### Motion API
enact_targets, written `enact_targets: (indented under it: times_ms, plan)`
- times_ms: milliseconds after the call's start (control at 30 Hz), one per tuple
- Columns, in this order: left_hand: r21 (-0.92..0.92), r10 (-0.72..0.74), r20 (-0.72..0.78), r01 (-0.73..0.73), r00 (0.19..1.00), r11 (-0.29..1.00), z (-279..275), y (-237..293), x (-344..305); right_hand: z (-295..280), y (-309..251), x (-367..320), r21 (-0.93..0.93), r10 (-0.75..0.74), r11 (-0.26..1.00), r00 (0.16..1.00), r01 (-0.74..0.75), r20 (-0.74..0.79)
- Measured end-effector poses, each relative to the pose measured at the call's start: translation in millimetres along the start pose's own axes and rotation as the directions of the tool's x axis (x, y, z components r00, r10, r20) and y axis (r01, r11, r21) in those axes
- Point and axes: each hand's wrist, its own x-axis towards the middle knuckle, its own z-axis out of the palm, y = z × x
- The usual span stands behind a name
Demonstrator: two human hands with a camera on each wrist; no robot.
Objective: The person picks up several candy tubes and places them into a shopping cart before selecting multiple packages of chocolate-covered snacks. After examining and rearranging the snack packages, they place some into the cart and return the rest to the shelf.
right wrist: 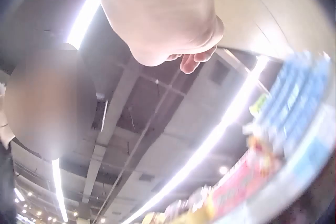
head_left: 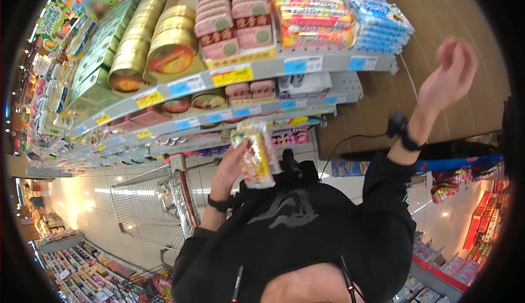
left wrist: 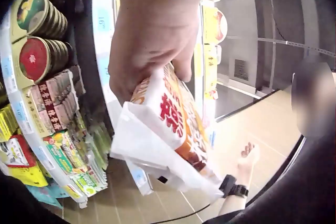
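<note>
Fingers of the left hand (head_left: pixel 228 167) curl round a snack packet (head_left: pixel 256 155); the right hand (head_left: pixel 449 76), raised well apart, is loosely open, holding nothing.

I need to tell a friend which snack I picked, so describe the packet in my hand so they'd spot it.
Find the shelves stacked with gold tins; in front of them, near the wire trolley, the left hand grips a packet. Unlike the shelved goods, it is a soft wrapper, orange-yellow with red characters and white ends.
</note>
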Motion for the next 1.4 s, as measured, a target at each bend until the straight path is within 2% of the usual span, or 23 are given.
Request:
enact_targets:
  times_ms: [33,67,100,133,167,200,267,300,367,533,567,633,733,767,800,867,1000,1067,1100,1133,1200,1333,1400]
  plan:
    - [0.0,-0.004,-0.006,0.004,1.0,1.0,4,2,2,0,-16,-45,0.052,0.026,0.998,1.0,-0.026,0.009]
    - [-0.024,0.022,0.049,-0.021,0.999,0.999,9,1,5,-3,-31,-92,0.083,0.104,0.989,0.978,-0.121,0.18]
    - [-0.052,0.045,0.105,-0.04,0.993,0.998,14,-3,5,-6,-40,-141,-0.063,0.224,0.975,0.915,-0.215,0.336]
    - [-0.054,0.041,0.111,-0.035,0.993,0.998,30,0,1,-15,-42,-181,-0.18,0.357,0.932,0.725,-0.314,0.588]
    - [-0.109,0.028,0.083,-0.018,0.996,0.994,51,5,-9,-14,-48,-217,-0.31,0.472,0.878,0.549,-0.366,0.69]
    - [-0.162,0.007,0.055,0.002,0.998,0.987,60,4,-18,-21,-54,-250,-0.375,0.58,0.775,0.338,-0.508,0.741]
    - [-0.181,-0.029,0.136,0.053,0.99,0.982,54,-8,-18,-37,-57,-321,-0.326,0.737,0.458,0.149,-0.827,0.659]
    - [-0.184,-0.039,0.145,0.066,0.989,0.981,54,-14,-21,-39,-69,-328,-0.331,0.75,0.454,0.154,-0.827,0.643]
    - [-0.179,-0.062,0.195,0.098,0.979,0.979,52,-25,-25,-46,-85,-338,-0.262,0.799,0.289,0.081,-0.921,0.596]
    - [-0.013,-0.093,0.181,0.097,0.979,0.995,46,-41,-44,-72,-97,-337,-0.257,0.841,0.261,0.088,-0.931,0.534]
    - [0.033,-0.101,0.162,0.096,0.982,0.995,46,-42,-48,-75,-96,-336,-0.168,0.858,0.241,0.129,-0.956,0.497]
    - [-0.061,-0.111,0.192,0.125,0.975,0.99,43,-46,-50,-79,-96,-330,-0.078,0.875,0.229,0.17,-0.97,0.453]
    - [-0.146,-0.088,0.18,0.115,0.98,0.983,33,-54,-42,-82,-92,-309,0.141,0.879,0.325,0.354,-0.935,0.319]
    - [-0.148,-0.093,0.175,0.12,0.98,0.982,33,-56,-41,-88,-89,-302,0.163,0.87,0.327,0.364,-0.931,0.333]
    - [-0.149,-0.098,0.171,0.124,0.98,0.981,37,-56,-40,-93,-86,-294,0.166,0.865,0.339,0.376,-0.926,0.331]
    - [-0.139,-0.101,0.172,0.126,0.98,0.982,46,-63,-34,-101,-80,-280,0.134,0.814,0.475,0.492,-0.87,0.309]
    - [-0.139,-0.118,0.225,0.151,0.967,0.979,93,-70,-36,-132,-62,-273,0.065,0.725,0.605,0.583,-0.793,0.367]
    - [-0.092,-0.172,0.227,0.197,0.959,0.976,109,-81,-30,-146,-51,-272,-0.133,0.405,0.909,0.763,-0.395,0.504]
    - [-0.114,-0.148,0.249,0.181,0.957,0.977,119,-86,-26,-148,-45,-270,-0.101,0.256,0.966,0.804,-0.24,0.537]
    - [-0.119,-0.198,0.244,0.232,0.949,0.965,127,-90,-26,-152,-44,-269,-0.083,0.246,0.967,0.799,-0.241,0.549]
    - [-0.113,-0.194,0.206,0.221,0.959,0.969,143,-95,-30,-160,-47,-273,-0.107,0.022,0.992,0.769,0.061,0.639]
    - [0.068,-0.178,0.103,0.171,0.979,0.983,145,-114,-33,-177,-47,-269,-0.119,0.053,0.992,0.765,0.031,0.642]
    - [0.276,-0.179,0.275,0.1,0.945,0.956,145,-123,-36,-183,-52,-260,-0.178,0.077,0.983,0.762,0.051,0.643]
